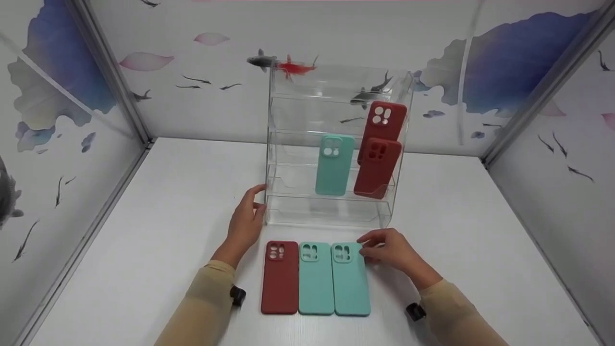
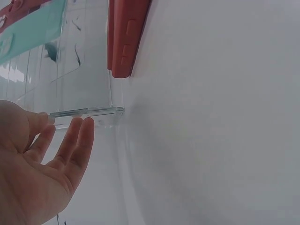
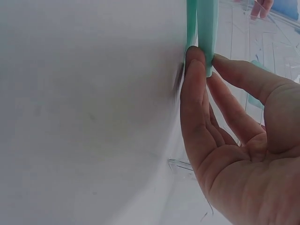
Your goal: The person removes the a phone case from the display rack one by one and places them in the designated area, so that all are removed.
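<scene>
A clear acrylic tiered display rack (image 1: 295, 149) stands on the table. My left hand (image 1: 246, 222) touches its left side edge, the fingers (image 2: 80, 143) fairly straight. In front of the rack a red phone case (image 1: 279, 288), a turquoise phone case (image 1: 315, 288) and another turquoise phone case (image 1: 352, 290) lie side by side. With thumb and fingers my right hand (image 1: 391, 250) pinches the upper right corner of the rightmost turquoise case, seen edge-on (image 3: 207, 35) in the right wrist view.
On the rack's tiers stand a turquoise case (image 1: 335, 173), a red case (image 1: 377, 175) and a higher red case (image 1: 389, 115) behind it. Printed panels (image 1: 202, 110) with metal corner posts (image 1: 113, 77) enclose the white table (image 1: 168, 192) at the back and sides.
</scene>
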